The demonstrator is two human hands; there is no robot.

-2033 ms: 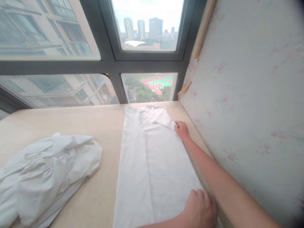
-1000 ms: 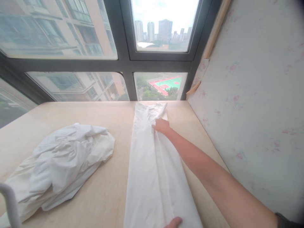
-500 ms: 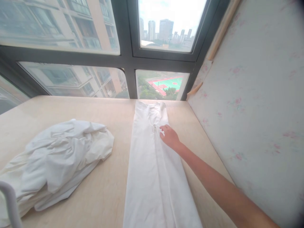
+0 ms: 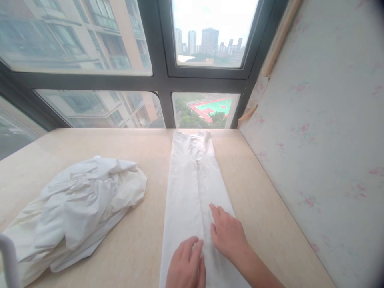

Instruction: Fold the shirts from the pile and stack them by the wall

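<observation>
Head view: the white garment (image 4: 182,196) lies side-folded inward, no crosswise fold showing, under left hand (image 4: 186,265) and right hand (image 4: 229,235), grip slack; the crumpled cloth (image 4: 90,200) lies unfolded.

Desk (image 4: 144,248), light top: two entries

Surface pale, faintly grained. Entry one: white garment (image 4: 183,192), laid flat in a long folded strip, sides meeting near the middle; neckline end by the far edge, near end out of view. Entry two: crumpled heap of white and cream cloth (image 4: 90,200), left, apart from the garment.
</observation>
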